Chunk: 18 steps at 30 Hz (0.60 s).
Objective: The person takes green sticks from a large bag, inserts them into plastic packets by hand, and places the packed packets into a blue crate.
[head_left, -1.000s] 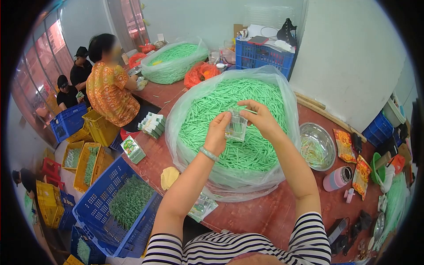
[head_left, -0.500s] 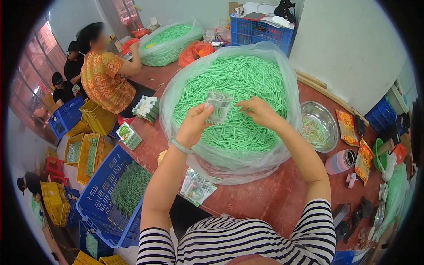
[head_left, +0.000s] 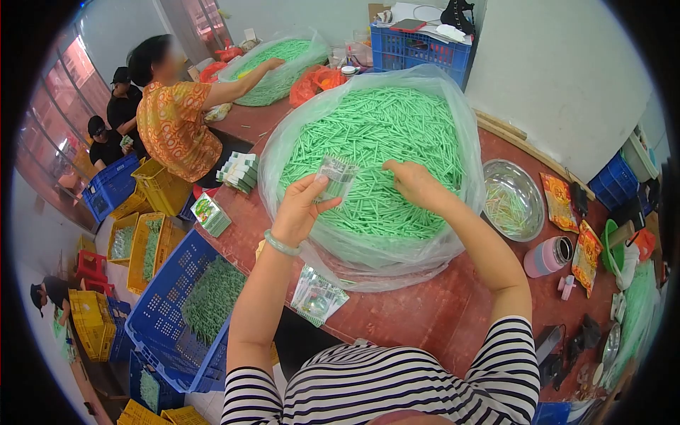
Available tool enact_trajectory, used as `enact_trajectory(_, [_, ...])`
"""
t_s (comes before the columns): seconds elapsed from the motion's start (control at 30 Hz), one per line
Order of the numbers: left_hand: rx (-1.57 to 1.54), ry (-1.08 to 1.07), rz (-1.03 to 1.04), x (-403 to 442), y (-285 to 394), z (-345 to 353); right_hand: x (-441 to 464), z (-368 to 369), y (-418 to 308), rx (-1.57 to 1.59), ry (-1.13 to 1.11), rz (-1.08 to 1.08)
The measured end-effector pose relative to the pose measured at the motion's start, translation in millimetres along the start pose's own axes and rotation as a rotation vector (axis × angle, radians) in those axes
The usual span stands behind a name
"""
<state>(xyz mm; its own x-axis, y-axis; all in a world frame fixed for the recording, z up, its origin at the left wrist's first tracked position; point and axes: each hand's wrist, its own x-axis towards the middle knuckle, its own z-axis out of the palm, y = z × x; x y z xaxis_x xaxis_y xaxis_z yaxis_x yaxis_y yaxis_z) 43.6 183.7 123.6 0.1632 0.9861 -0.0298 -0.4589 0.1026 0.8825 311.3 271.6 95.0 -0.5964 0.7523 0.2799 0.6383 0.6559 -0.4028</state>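
My left hand point(head_left: 300, 205), with a bracelet at the wrist, pinches a small clear plastic packet point(head_left: 338, 176) between thumb and fingers. Green sticks show through the packet, which is tilted. Just right of it, my right hand point(head_left: 414, 185) is over the heap of thin green sticks point(head_left: 375, 120), its fingers bent together. Whether a stick is between those fingertips is too small to tell. The heap fills a large clear plastic bag point(head_left: 464, 142) spread open on the red table. Below the bag, near my body, lie more flat printed packets point(head_left: 317, 296).
A metal bowl point(head_left: 513, 200) with some sticks, a pink bottle point(head_left: 547, 256) and orange packets point(head_left: 559, 203) stand on the right. Stacked packets point(head_left: 239, 172) and a blue crate point(head_left: 166, 319) are on the left. A co-worker in orange point(head_left: 177, 124) works at another bag point(head_left: 283, 78).
My left hand has shifted slightly left and down, tilting the packet. My right hand's fingers have drawn closer together. The co-worker's arm now stretches over the far bag.
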Motion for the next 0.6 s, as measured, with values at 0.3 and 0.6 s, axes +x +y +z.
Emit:
enact_trajectory(0.3, [-0.060,-0.019,-0.088,0,-10,11,10,-45,-22,0.754,0.036,0.220])
enact_trajectory(0.6, [-0.014,-0.037,-0.152,1,-20,25,17,-66,-62,1.110,0.187,0.123])
